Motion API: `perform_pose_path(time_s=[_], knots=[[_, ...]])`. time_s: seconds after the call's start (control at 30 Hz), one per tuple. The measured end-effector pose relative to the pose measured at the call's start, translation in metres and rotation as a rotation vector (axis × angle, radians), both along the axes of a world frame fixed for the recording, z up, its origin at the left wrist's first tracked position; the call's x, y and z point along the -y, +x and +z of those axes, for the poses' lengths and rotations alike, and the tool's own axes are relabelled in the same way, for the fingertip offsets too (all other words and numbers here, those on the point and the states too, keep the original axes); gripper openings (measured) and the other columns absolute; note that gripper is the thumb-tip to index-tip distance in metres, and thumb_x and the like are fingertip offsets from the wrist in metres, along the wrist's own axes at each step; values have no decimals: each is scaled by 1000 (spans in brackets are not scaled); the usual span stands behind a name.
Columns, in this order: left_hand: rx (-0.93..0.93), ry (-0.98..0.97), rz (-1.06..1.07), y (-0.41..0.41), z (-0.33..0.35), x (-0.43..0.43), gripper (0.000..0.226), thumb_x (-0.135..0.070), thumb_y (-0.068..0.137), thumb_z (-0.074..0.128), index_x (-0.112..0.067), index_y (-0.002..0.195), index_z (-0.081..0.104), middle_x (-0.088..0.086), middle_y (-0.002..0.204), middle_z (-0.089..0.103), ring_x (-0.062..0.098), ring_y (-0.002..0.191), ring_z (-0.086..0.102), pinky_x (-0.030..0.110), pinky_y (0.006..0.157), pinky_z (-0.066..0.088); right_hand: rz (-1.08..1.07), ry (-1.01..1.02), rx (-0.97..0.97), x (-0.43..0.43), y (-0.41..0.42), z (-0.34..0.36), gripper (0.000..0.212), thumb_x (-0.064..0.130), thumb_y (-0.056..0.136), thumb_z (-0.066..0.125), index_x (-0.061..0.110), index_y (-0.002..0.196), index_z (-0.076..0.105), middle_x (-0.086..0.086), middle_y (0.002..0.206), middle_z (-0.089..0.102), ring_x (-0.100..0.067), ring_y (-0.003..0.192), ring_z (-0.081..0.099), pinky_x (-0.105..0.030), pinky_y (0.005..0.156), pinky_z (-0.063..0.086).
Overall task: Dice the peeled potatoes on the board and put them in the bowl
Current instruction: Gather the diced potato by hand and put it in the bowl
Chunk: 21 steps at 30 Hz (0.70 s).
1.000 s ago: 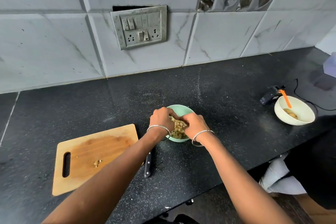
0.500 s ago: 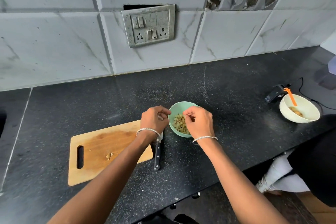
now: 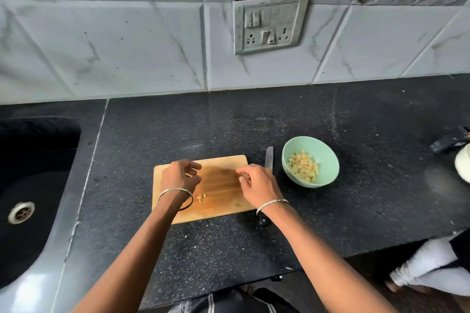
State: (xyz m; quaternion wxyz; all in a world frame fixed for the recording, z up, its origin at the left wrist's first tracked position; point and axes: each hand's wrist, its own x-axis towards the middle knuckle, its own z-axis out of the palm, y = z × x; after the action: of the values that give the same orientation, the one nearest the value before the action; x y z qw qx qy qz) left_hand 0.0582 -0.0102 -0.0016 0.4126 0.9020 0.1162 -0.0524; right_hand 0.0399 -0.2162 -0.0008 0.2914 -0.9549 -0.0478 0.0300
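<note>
Potato dice are lying on the board beside the left hand, fingers loose and empty; right hand is curling, grip unclear.

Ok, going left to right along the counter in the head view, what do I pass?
Sink → cutting board → knife → green bowl → white bowl at the frame edge.

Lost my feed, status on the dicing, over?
Left hand, right hand over board, fingers loose, empty. Dice in bowl; few bits left on board. Knife between board and bowl.
</note>
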Motion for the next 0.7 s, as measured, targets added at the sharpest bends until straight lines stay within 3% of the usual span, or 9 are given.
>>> perform_pose_path(time_s=[0.13, 0.33, 0.43, 0.53, 0.6, 0.7], knots=[[-64, 83, 54, -10, -2, -18, 25, -7, 74, 76, -23, 93, 73, -7, 78, 66, 16, 82, 64, 28, 74, 48, 80, -117, -86, -27, 4, -6, 38, 15, 98, 47, 19, 136, 55, 0, 137, 56, -22, 126, 47, -32, 108, 33], [-155, 75, 27, -22, -9, -32, 29, -6, 70, 78, -24, 93, 73, -5, 81, 70, 17, 90, 66, 30, 85, 52, 228, -173, -63, -77, -5, -24, 52, -5, 96, 43, 3, 147, 37, -12, 154, 33, -22, 144, 27, -28, 117, 19], [-150, 40, 33, -24, -12, -33, 30, -3, 70, 76, -24, 92, 73, -3, 82, 73, 15, 87, 68, 31, 85, 54, 337, -200, -45, -88, -19, -34, 56, -7, 92, 50, 6, 145, 40, -11, 155, 33, -26, 142, 31, -38, 114, 33], [-140, 46, 38, -22, -12, -33, 29, -3, 69, 75, -27, 86, 71, -7, 76, 69, 15, 86, 68, 31, 84, 54, 462, -271, 40, -87, -30, -39, 41, 0, 93, 56, 7, 133, 55, -13, 143, 49, -31, 129, 49, -42, 103, 47], [-146, 55, 39, -22, -10, -32, 29, -3, 70, 76, -27, 85, 70, -8, 74, 67, 15, 86, 67, 30, 83, 53, 517, -287, 77, -85, -35, -38, 31, 5, 98, 49, 4, 126, 61, -16, 138, 54, -32, 130, 49, -41, 103, 47], [-159, 78, 36, -21, -9, -31, 28, -5, 71, 76, -27, 85, 69, -8, 75, 66, 16, 89, 65, 29, 82, 51, 574, -326, 142, -76, -38, -34, 45, 17, 99, 29, 1, 123, 63, -14, 133, 58, -27, 130, 49, -38, 102, 48]])
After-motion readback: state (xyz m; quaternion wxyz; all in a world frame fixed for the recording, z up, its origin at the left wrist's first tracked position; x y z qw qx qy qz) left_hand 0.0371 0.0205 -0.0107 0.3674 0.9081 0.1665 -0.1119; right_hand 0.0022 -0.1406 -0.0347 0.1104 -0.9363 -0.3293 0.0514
